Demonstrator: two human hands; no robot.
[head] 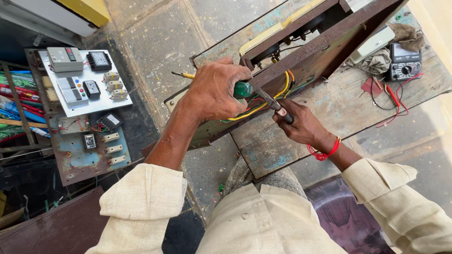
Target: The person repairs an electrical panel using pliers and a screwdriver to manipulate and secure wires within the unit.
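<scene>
My left hand (214, 91) grips a green-handled tool (243, 89) against the edge of a rusty brown metal panel box (325, 47) that stands tilted on a worn wooden table (329, 108). My right hand (301, 124) holds a dark slender tool (273, 103), probably pliers, pointing into a bundle of yellow, red and green wires (263, 104) inside the box. A red thread is tied around my right wrist. A yellow-handled screwdriver (182, 75) lies just behind my left hand.
A multimeter (404, 63) with red and black leads lies at the table's far right, next to rags (408, 35). On the floor at left rest a white board (84, 82) and a blue board (89, 143) carrying switches and meters.
</scene>
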